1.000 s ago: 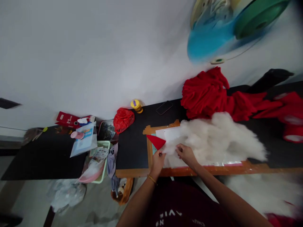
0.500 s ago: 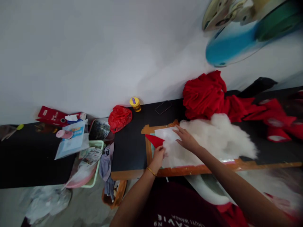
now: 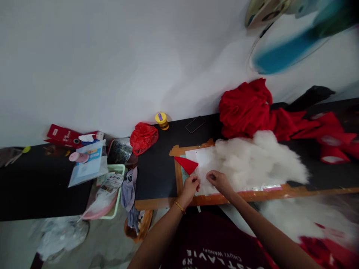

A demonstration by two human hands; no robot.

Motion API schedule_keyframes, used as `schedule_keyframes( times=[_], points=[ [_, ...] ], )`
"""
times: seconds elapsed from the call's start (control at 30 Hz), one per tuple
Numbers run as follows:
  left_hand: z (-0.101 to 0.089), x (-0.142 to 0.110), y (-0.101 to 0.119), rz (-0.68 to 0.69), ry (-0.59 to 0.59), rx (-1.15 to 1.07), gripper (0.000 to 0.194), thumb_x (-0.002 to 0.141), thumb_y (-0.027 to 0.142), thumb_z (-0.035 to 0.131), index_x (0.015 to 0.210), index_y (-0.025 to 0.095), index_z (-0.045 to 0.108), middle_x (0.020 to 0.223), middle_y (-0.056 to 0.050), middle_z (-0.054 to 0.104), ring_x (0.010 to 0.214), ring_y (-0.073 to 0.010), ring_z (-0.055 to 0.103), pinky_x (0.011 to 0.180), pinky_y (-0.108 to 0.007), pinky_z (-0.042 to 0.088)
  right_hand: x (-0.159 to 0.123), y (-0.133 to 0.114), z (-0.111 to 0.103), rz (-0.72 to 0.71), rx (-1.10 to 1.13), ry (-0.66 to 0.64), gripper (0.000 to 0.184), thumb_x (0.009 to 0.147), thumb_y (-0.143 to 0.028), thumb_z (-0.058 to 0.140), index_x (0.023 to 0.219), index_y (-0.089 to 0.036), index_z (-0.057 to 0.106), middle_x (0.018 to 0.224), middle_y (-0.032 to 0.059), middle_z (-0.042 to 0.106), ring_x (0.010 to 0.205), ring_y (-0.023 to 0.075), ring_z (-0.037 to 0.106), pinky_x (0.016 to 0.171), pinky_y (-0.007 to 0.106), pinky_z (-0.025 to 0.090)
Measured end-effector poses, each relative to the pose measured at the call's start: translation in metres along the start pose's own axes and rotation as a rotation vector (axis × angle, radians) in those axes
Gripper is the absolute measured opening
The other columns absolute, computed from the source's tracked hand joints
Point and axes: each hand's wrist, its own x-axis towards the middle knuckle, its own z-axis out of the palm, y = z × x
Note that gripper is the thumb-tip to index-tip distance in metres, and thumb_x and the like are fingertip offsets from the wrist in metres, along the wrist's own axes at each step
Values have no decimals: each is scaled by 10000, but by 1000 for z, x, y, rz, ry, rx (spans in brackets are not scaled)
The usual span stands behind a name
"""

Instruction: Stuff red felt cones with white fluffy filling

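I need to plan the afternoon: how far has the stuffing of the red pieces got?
Early on, it seems. One red cone lies on the board, at the edge of the white stuffing. Both hands, left hand and right hand, are at the stuffing's near edge beside it. A big pile of stuffing and a heap of red cloth remain unused behind.

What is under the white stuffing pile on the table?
A white sheet and a strip of clear plastic stick out from under the stuffing, beside a red triangle. How far they run beneath it is covered.
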Motion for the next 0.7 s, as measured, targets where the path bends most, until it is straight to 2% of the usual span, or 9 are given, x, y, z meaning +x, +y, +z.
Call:
schedule_keyframes(
  times=[0.07, 0.17, 0.23, 0.3, 0.37, 0.5, 0.6, 0.7],
  points=[
    [-4, 0, 0, -1, -23, 11, 332, 713, 455, 746, 707, 162, 590, 515, 58, 503, 447, -71, 434, 462, -213, 332, -3, 3, -2, 42, 15, 27, 165, 783, -341, 518, 773, -210, 617, 628, 4, 637, 556, 168, 575, 594, 293, 455],
    [-3, 0, 3, -5, -85, 15, 390, 716, 515, 734, 780, 142, 639, 681, -14, 620, 586, -110, 563, 524, -222, 416, -4, 1, -1, 47, -4, 107, 145, 748, -342, 535, 757, -214, 602, 675, 22, 663, 632, 186, 616, 633, 303, 466],
    [0, -1, 4, -6, -121, 37, 387, 673, 482, 776, 813, 141, 660, 747, -32, 653, 631, -127, 595, 533, -225, 431, -4, -3, 0, 42, 6, 121, 132, 736, -341, 551, 751, -217, 595, 677, 22, 669, 654, 191, 629, 646, 306, 475],
    [2, 0, 5, 1, -117, 74, 323, 637, 401, 805, 755, 148, 643, 671, -1, 624, 560, -110, 560, 508, -221, 403, -3, -7, 1, 64, 75, 71, 139, 742, -355, 562, 758, -219, 582, 619, -2, 647, 581, 176, 616, 606, 295, 475],
    [1, 2, 7, 17, -73, 104, 259, 665, 345, 774, 672, 164, 589, 577, 36, 563, 489, -88, 502, 496, -219, 374, -1, -7, -2, 103, 172, 16, 167, 750, -383, 577, 773, -217, 576, 574, -25, 625, 512, 161, 602, 560, 281, 471],
    [-12, 7, 11, 34, 17, 144, 227, 727, 314, 699, 631, 183, 541, 510, 57, 510, 453, -78, 454, 489, -217, 329, 0, 6, -15, 142, 212, 41, 214, 748, -424, 610, 776, -213, 598, 583, -25, 627, 491, 153, 585, 522, 274, 472],
    [-22, 10, 15, 34, 40, 175, 211, 699, 315, 721, 641, 171, 578, 520, 57, 512, 458, -76, 449, 487, -216, 307, 3, 15, -23, 91, 126, 27, 195, 772, -383, 616, 855, -208, 638, 677, -3, 663, 554, 164, 598, 551, 289, 505],
    [-22, 12, 16, 40, 61, 195, 226, 679, 337, 738, 653, 168, 590, 536, 61, 504, 468, -73, 441, 483, -215, 292, 16, 13, -28, -72, -81, 34, 169, 832, -239, 565, 961, -194, 663, 902, 68, 714, 777, 208, 670, 757, 356, 562]
  ],
)
